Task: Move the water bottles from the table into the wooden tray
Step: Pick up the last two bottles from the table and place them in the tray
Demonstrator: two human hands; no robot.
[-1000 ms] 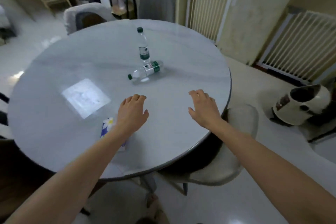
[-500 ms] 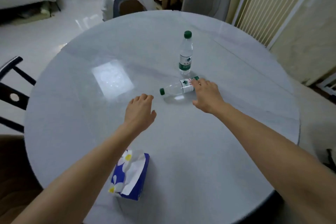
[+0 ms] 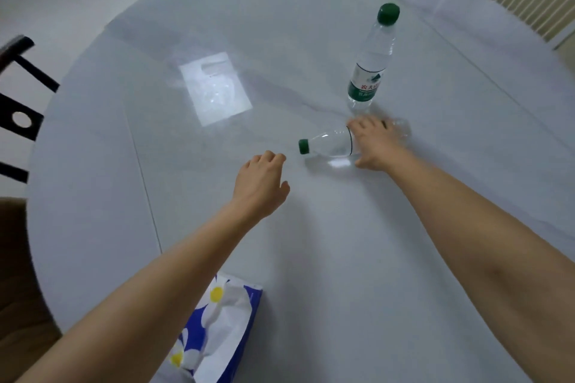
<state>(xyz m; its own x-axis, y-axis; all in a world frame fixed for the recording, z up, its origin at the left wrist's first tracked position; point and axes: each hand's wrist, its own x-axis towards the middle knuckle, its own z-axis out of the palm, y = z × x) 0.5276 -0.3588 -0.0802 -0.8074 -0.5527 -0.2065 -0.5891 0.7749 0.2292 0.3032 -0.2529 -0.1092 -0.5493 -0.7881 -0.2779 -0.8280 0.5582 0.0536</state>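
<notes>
Clear plastic water bottle w/ green cap lies on its side mid round grey table; my right hand curls round its middle. Left hand hovers, fingers loosely curled, holding nothing. Upright clear bottle stands just behind. Pickup step imo; next lift w/o bumping it. Tray not in view, plenty open tabletop, edges far.

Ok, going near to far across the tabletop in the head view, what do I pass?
tissue pack → left hand, loosely curled and holding nothing → lying bottle, gripped by the right hand → standing bottle, upright with its green cap on. No wooden tray is in view.
</notes>
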